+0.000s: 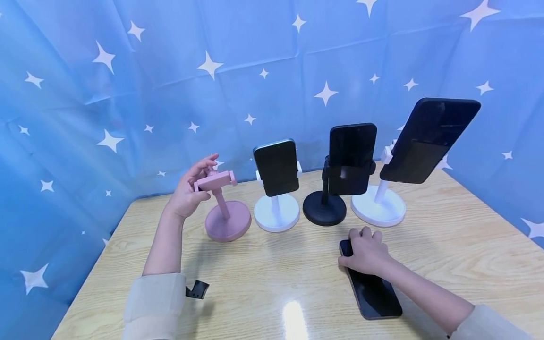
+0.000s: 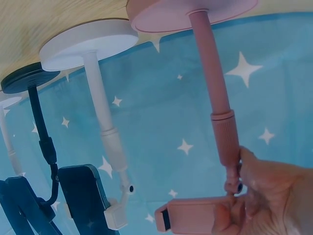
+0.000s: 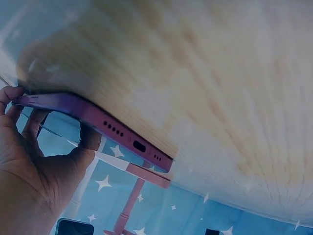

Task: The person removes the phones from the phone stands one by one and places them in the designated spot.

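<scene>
At the left end of the row stands a pink phone stand (image 1: 228,222) with a bare holder. My left hand (image 1: 190,191) grips that holder near its joint, thumb in front and fingers behind; the left wrist view shows the hand (image 2: 269,191) at the pink holder (image 2: 188,215). Screen up, a dark smartphone (image 1: 375,296) lies on the table to the right. My right hand (image 1: 367,254) grips its far end from above, thumb on one side and fingers on the other. The right wrist view shows the phone's lower edge (image 3: 127,139) with its charging port.
Beside the pink stand, a white stand (image 1: 277,212), a black stand (image 1: 324,210) and another white stand (image 1: 377,210) each hold a dark phone. A small black piece (image 1: 197,289) shows beside my left sleeve. A blue star-patterned curtain (image 1: 238,104) hangs behind the wooden table (image 1: 250,288).
</scene>
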Demonstrator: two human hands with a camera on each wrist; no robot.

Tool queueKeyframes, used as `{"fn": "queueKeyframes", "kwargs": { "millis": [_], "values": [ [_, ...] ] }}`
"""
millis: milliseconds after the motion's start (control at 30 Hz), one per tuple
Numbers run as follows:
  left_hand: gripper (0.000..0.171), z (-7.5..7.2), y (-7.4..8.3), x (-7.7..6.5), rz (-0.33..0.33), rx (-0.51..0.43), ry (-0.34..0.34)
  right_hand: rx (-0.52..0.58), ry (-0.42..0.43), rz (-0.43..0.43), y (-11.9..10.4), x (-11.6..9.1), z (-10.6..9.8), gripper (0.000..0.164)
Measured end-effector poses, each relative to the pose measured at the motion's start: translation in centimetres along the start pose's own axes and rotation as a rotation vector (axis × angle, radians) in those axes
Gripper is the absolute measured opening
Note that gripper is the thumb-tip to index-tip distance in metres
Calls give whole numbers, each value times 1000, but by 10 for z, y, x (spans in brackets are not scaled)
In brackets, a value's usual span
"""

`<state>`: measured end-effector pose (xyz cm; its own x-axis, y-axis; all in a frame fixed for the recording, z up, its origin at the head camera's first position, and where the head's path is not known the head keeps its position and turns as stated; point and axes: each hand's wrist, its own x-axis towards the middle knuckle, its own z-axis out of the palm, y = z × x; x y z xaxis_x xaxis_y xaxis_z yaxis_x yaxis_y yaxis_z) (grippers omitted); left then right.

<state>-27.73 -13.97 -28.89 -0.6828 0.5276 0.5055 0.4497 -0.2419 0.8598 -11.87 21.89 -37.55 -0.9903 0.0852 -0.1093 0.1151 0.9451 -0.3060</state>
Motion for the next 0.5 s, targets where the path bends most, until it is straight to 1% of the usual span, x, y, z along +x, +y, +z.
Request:
{"fn": "queueKeyframes", "kwargs": {
  "millis": [200, 500],
  "values": [
    [82, 0, 0, -1, 2, 39, 17, -6, 12, -9, 0, -1, 1, 66],
    [80, 2, 1, 0, -14, 38, 26, -11, 22, -16, 1, -2, 2, 65]
  ]
}}
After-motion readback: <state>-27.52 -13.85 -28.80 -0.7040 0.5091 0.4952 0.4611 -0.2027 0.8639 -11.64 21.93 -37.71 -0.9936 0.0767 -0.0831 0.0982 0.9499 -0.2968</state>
